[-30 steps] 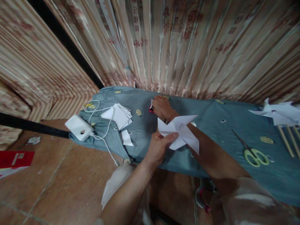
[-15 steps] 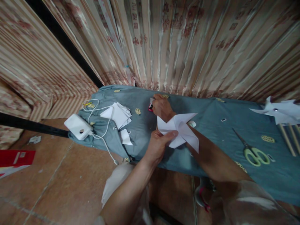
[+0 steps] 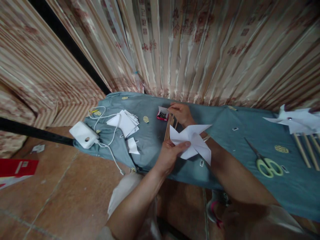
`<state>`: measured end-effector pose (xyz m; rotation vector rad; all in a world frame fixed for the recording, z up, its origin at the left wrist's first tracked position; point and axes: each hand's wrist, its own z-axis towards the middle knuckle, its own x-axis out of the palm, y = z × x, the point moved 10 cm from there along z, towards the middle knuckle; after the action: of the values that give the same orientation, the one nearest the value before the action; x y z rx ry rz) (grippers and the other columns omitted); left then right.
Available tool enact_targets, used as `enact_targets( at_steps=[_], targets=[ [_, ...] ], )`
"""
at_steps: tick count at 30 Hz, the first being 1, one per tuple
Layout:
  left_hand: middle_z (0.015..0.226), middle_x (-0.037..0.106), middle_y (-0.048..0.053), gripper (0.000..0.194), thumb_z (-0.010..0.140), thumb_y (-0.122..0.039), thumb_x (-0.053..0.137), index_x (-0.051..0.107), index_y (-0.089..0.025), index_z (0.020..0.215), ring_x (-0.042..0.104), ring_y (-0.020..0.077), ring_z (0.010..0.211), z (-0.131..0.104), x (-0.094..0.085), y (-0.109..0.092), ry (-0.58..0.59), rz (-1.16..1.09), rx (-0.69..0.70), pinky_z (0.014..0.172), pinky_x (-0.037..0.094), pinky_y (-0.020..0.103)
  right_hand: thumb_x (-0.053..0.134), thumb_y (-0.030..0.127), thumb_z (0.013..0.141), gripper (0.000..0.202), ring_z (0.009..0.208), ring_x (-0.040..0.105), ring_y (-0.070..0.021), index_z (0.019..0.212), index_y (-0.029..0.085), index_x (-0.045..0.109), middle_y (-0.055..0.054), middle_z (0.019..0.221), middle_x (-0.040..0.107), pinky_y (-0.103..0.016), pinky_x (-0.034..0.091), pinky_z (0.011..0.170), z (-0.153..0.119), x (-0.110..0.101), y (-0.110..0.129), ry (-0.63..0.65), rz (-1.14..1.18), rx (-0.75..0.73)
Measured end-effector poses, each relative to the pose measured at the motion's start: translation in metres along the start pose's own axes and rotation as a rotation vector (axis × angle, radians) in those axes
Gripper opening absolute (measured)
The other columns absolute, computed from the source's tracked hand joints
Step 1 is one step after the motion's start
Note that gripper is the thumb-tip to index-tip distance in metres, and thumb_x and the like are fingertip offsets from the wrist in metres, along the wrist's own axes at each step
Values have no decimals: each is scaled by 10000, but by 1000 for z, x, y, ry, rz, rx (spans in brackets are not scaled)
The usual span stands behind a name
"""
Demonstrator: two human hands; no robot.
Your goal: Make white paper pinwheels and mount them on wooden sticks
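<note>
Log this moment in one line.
left hand: grips paper pinwheel | right hand: beside open red box, content unclear | scissors: on cloth

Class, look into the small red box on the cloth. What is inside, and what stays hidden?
The red box holds a heap of small, dark, shiny pieces, too small to identify surely. The top ones cover whatever lies beneath.

Beyond the right hand [image 3: 181, 114], pleated floral curtains [image 3: 190, 50] are being dimly lit, while a brown tiled floor [image 3: 55, 186] is being seen left of the left hand [image 3: 170, 154].
</note>
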<state>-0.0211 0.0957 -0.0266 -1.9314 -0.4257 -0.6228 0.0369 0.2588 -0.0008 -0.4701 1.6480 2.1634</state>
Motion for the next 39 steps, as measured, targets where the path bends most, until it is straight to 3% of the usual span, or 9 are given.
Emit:
enact_targets(
  at_steps=[3, 7, 12, 14, 18, 21, 24, 31, 39],
  targets=[
    [703, 726, 30, 325, 481, -320, 896, 743, -138, 703, 642, 133, 630, 1, -1, -2, -6, -9, 13, 695, 504, 264, 612, 247, 748, 107, 964, 690, -202, 713, 205, 703, -24, 909, 741, -350, 525, 889, -26, -32, -9, -52, 106, 38],
    [732, 736, 33, 345, 463, -310, 904, 746, -135, 715, 646, 138, 646, -1, -1, 0, -24, -7, 17, 722, 509, 274, 591, 309, 749, 144, 946, 696, -215, 749, 192, 674, -78, 1089, 719, -359, 552, 824, -95, -103, -28, -170, 126, 99],
    [759, 748, 43, 353, 478, -301, 899, 760, -142, 760, 664, 150, 697, -1, 7, 18, -22, 70, -5, 760, 503, 283, 580, 242, 759, 64, 958, 669, -279, 727, 218, 630, -114, 1075, 706, -479, 504, 911, -176, -171, -35, -212, -251, 96],
    [739, 745, 39, 332, 474, -299, 894, 761, -144, 736, 654, 143, 669, 0, 10, 27, -42, 104, -15, 722, 500, 270, 573, 199, 769, 57, 1017, 650, -312, 752, 210, 627, -140, 1070, 704, -504, 484, 949, -193, -172, -33, -150, -376, 46],
    [714, 734, 29, 292, 480, -307, 882, 756, -147, 690, 628, 132, 623, 2, 19, 38, -66, 151, -8, 669, 488, 258, 480, 129, 839, 184, 985, 648, -313, 905, 164, 649, -193, 1113, 689, -480, 528, 884, -210, -139, -22, 33, -746, -170],
    [731, 735, 33, 291, 509, -313, 874, 758, -140, 713, 624, 130, 637, 6, 27, 41, -60, 181, 8, 681, 483, 256, 442, 82, 840, 253, 939, 651, -302, 952, 145, 659, -196, 1097, 695, -461, 534, 875, -215, -126, -18, 59, -806, -238],
    [734, 734, 41, 289, 510, -304, 874, 756, -133, 712, 623, 130, 646, 11, 29, 43, -64, 188, 17, 684, 483, 255, 471, 115, 844, 221, 922, 650, -302, 945, 144, 665, -191, 1068, 701, -443, 544, 839, -214, -126, -18, 68, -722, -220],
    [727, 734, 46, 253, 527, -271, 866, 751, -130, 703, 628, 127, 643, 23, 27, 45, -96, 205, 32, 666, 490, 250, 531, 195, 845, 150, 897, 689, -228, 810, 216, 676, -72, 976, 734, -375, 543, 827, -207, -154, -48, -11, -291, 47],
    [729, 734, 41, 273, 520, -294, 877, 747, -139, 704, 628, 132, 642, 25, 30, 49, -77, 226, 34, 667, 502, 262, 576, 176, 777, 147, 886, 687, -227, 815, 229, 708, -68, 1010, 727, -386, 545, 818, -211, -157, -57, -22, -248, 98]
  ],
)
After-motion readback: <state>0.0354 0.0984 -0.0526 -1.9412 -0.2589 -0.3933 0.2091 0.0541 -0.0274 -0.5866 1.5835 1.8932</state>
